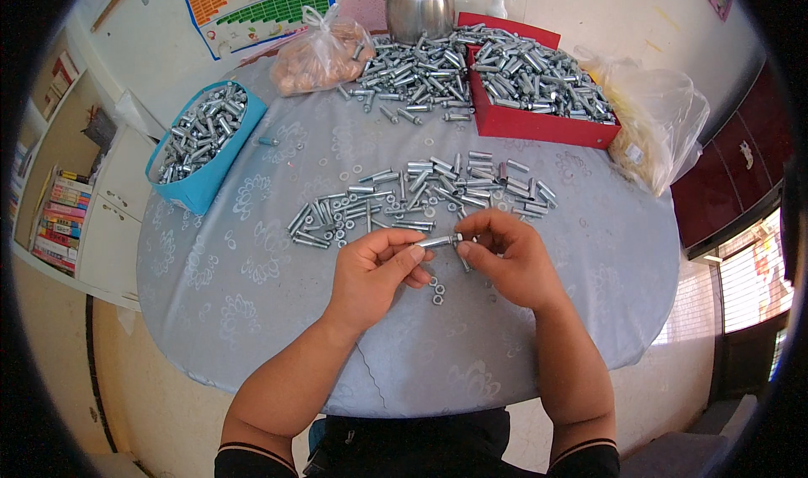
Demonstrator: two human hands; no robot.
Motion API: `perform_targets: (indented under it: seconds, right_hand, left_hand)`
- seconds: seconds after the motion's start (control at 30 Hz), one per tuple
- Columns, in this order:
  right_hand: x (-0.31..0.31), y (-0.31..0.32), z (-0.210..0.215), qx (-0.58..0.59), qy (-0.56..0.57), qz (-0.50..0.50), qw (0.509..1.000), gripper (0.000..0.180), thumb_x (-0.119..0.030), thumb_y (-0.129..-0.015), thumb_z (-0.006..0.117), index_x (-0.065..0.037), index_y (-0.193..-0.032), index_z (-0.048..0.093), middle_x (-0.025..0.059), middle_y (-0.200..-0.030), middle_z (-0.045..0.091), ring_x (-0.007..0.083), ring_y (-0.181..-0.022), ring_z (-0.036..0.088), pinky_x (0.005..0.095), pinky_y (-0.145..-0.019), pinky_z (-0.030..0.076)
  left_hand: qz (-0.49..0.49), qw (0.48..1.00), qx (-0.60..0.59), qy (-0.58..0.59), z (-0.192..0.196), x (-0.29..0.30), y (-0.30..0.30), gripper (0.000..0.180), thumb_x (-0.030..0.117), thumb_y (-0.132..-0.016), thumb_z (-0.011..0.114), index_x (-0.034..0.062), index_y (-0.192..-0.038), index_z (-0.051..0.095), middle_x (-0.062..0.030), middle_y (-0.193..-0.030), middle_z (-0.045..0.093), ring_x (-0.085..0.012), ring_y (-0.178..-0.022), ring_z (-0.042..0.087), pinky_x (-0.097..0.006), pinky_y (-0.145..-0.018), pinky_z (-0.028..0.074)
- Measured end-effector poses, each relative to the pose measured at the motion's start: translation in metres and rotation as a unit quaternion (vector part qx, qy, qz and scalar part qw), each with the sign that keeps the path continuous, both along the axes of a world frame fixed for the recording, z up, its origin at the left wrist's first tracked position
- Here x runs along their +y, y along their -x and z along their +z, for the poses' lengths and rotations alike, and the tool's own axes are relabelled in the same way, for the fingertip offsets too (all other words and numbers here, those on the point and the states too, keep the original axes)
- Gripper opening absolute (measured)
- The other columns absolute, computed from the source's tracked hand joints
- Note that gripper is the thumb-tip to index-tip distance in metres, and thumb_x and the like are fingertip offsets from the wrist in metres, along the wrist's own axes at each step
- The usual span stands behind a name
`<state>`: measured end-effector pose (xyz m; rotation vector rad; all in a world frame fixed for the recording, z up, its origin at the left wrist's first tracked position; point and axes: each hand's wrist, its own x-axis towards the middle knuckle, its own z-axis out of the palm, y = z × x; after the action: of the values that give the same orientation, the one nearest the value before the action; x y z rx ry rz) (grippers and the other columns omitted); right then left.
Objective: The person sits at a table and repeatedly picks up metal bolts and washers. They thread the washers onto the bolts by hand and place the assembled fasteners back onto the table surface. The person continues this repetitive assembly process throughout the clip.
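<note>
Over the near middle of the table, my left hand pinches one end of a silver sleeve anchor bolt, which lies roughly level. The fingers of my right hand are closed at its other end, where a nut or washer seems to sit; the fingertips partly hide it. A second metal piece points down beneath the right fingers; I cannot tell if it is held. Several loose nuts lie just below my hands. Beyond them spreads a group of metal sleeves and bolts with nuts and washers among them.
A blue bin full of anchors stands at the left. At the back are a red box heaped with them, a loose pile, a steel pot, a tied bag and another plastic bag. A grey cloth covers the table.
</note>
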<state>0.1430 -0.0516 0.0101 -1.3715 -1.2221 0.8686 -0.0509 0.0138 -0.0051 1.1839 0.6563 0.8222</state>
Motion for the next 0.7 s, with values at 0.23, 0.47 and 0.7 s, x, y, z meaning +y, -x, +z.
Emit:
perform_targets:
  seconds: [0.23, 0.47, 0.7]
  right_hand:
    - [0.001, -0.002, 0.005, -0.018, 0.072, -0.006, 0.997, 0.020, -0.019, -0.092, 0.064, 0.000, -0.085, 0.064, 0.0002, -0.067, 0.058, 0.0077, -0.063, 0.050, 0.0256, -0.057, 0.041]
    - [0.001, -0.006, 0.000, -0.032, 0.056, -0.022, 0.998, 0.023, -0.019, -0.092, 0.064, 0.000, -0.079, 0.064, 0.0011, -0.065, 0.057, 0.0078, -0.063, 0.049, 0.0260, -0.056, 0.041]
    - [-0.001, -0.004, 0.005, -0.043, 0.103, 0.008, 0.994, 0.023, -0.021, -0.093, 0.063, 0.000, -0.083, 0.065, 0.0004, -0.067, 0.057, 0.0075, -0.064, 0.049, 0.0251, -0.056, 0.040]
  left_hand:
    - [-0.006, 1.000, -0.004, -0.009, -0.001, 0.000, 0.000, 0.020, 0.006, -0.092, 0.060, -0.0032, -0.110, 0.063, -0.0132, -0.092, 0.069, -0.0165, -0.072, 0.068, -0.027, -0.062, 0.057]
    - [-0.011, 1.000, -0.004, 0.000, 0.000, 0.000, 0.001, 0.020, 0.005, -0.093, 0.060, -0.0032, -0.111, 0.062, -0.0129, -0.092, 0.069, -0.0161, -0.073, 0.068, -0.027, -0.064, 0.057]
    - [-0.006, 1.000, -0.008, -0.002, 0.000, -0.001, 0.001, 0.021, 0.006, -0.093, 0.060, -0.0032, -0.111, 0.062, -0.0126, -0.091, 0.069, -0.0163, -0.073, 0.068, -0.027, -0.064, 0.057]
